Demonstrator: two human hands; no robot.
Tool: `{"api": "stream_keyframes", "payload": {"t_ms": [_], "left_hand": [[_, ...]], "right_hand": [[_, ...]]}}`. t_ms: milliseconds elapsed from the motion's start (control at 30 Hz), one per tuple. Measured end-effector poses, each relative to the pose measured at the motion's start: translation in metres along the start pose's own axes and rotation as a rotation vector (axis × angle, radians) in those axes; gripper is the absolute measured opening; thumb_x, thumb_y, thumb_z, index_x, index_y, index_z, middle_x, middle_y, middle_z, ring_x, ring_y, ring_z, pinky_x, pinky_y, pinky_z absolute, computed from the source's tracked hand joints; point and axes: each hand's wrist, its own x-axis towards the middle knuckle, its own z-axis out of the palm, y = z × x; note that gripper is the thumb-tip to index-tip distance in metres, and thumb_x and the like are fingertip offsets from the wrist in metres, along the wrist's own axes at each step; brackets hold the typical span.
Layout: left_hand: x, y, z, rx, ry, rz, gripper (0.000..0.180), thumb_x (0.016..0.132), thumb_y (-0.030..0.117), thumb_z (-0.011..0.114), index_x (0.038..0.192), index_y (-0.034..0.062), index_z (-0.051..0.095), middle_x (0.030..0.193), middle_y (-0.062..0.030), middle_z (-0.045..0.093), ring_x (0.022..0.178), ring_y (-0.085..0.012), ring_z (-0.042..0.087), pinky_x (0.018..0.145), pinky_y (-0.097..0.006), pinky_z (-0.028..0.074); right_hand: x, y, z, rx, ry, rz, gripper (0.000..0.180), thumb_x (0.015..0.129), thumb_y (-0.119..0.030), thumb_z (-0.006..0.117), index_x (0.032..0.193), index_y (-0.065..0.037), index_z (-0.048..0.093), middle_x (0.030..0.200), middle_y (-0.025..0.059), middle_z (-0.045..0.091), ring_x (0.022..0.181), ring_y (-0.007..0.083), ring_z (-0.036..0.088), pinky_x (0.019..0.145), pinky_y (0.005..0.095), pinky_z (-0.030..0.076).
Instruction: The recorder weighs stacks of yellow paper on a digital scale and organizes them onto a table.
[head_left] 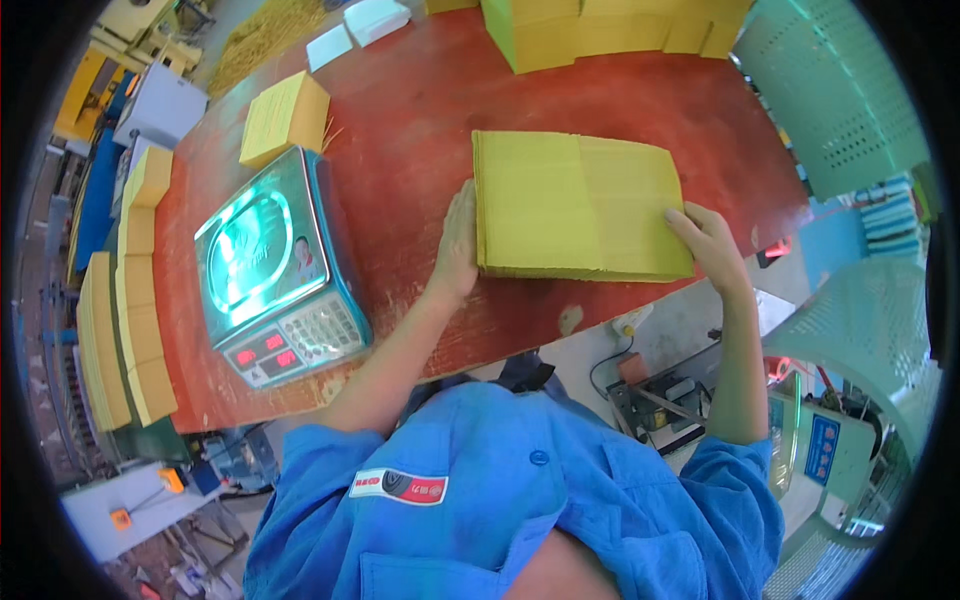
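Note:
A yellowish cardboard box (580,205) lies on the red tabletop (420,120) right in front of me, near the table's front edge. My left hand (458,240) presses along its left side, fingers straight and close together. At the opposite end, my right hand (708,245) grips the box, with the thumb on the top edge and the other fingers partly hidden behind the side. The box is held between both hands; its underside is out of sight.
Left of the box stands a digital scale (265,260) with a shiny plate. Behind it is a small carton (286,118). More cartons (615,30) line the far edge, and stacked cartons (140,290) stand off the left edge. Perforated green panels (835,95) rise at the right.

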Motion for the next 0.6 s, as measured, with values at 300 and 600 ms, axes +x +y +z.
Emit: {"api": "stream_keyframes", "payload": {"t_ms": [300, 600], "left_hand": [[0.012, 0.038, -0.001, 0.004, 0.089, -0.22, 0.067, 0.105, 0.054, 0.025, 0.139, 0.0016, 0.049, 0.13, -0.0094, 0.058, 0.117, -0.0175, 0.054, 0.102, -0.033, 0.041], [0.019, 0.039, -0.001, 0.249, -0.002, 0.059, 0.066, 0.105, 0.051, 0.028, 0.141, -0.0011, 0.044, 0.136, -0.0136, 0.054, 0.122, -0.0189, 0.05, 0.104, -0.034, 0.038]], "right_hand": [[0.016, 0.034, -0.033, 0.086, -0.064, 0.132, 0.045, 0.1, -0.034, 0.053, 0.119, 0.006, 0.062, 0.107, 0.0091, 0.066, 0.099, 0.013, 0.058, 0.085, 0.0285, 0.046], [0.01, -0.015, 0.027, 0.438, -0.177, -0.077, 0.059, 0.092, -0.027, 0.065, 0.138, 0.003, 0.044, 0.126, 0.0098, 0.058, 0.116, 0.0174, 0.054, 0.099, 0.0321, 0.043]]}}
